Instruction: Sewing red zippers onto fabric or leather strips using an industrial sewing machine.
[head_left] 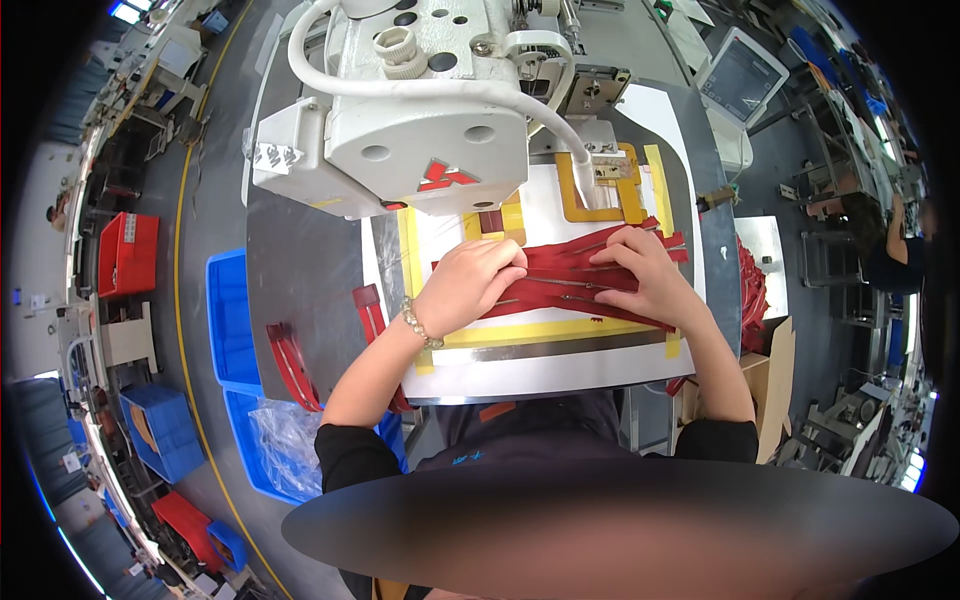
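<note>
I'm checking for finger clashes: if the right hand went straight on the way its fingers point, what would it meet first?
Probably the red zippers, which the right hand seems to touch; beyond them, the left hand, though depth is unclear.

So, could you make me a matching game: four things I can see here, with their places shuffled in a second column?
Things:
1. bunch of red zippers
2. beaded bracelet
3. white sewing machine
4. clear plastic sheeting

Places:
A. around the left wrist
B. inside a blue bin
C. under the left hand and right hand
D. beyond the hands

Pairs: 1-C; 2-A; 3-D; 4-B
</note>
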